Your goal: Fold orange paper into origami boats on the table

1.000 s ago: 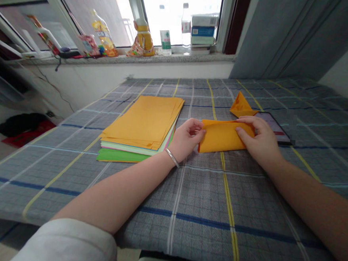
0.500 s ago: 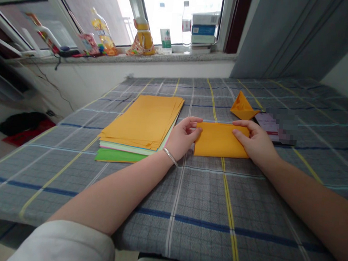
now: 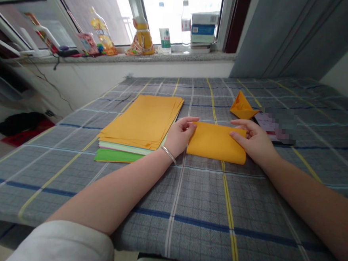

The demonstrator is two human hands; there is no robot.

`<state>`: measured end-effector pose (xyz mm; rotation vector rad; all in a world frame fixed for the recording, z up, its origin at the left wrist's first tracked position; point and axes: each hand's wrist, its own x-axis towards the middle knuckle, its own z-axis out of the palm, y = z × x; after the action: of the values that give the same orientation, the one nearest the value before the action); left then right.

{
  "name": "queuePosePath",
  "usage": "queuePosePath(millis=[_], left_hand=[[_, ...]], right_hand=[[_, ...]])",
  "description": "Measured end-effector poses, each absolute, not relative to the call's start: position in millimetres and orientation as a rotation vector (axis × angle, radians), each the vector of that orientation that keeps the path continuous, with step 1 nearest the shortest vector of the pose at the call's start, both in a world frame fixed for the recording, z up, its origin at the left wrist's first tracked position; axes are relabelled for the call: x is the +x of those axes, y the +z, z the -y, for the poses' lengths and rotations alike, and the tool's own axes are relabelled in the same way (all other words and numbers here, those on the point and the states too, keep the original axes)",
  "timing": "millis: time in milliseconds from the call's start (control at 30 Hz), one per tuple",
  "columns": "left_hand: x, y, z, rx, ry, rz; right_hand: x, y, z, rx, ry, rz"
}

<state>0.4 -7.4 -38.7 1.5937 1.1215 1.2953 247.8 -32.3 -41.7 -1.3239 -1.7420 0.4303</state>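
A folded sheet of orange paper [image 3: 216, 143] lies in front of me, its near edge rounded and slightly raised. My left hand [image 3: 183, 134] pinches its upper left corner between thumb and fingers. At the upper right corner, my right hand [image 3: 249, 136] grips the paper, thumb on top and fingers behind the far edge. A stack of coloured paper [image 3: 140, 118], orange on top with pale and green sheets beneath, rests beside my left wrist. Beyond my right hand stands a folded orange paper boat [image 3: 243, 106].
A phone [image 3: 271, 125], partly blurred out, lies by the paper boat. Plaid cloth [image 3: 199, 200] covers the table. On the windowsill [image 3: 179, 56] stand several bottles, a green-and-white carton [image 3: 165, 39] and stacked boxes [image 3: 203, 31]. A grey curtain [image 3: 275, 38] hangs at the right.
The folded paper has shifted slightly left and toward me and tilted. Its near edge, flat before, now bulges round. Both hands have moved slightly left with it.
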Motion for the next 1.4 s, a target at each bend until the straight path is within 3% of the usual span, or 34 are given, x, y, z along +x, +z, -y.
queuePosePath(millis=[300, 1400], left_hand=[[4.1, -31.6, 12.2, 1.597, 1.298, -1.218], [2.5, -33.1, 8.8, 1.612, 1.218, -1.251]], right_hand=[[245.9, -37.8, 36.2, -1.380, 0.287, 1.717], [247.8, -32.3, 31.9, -1.500, 0.507, 1.608]])
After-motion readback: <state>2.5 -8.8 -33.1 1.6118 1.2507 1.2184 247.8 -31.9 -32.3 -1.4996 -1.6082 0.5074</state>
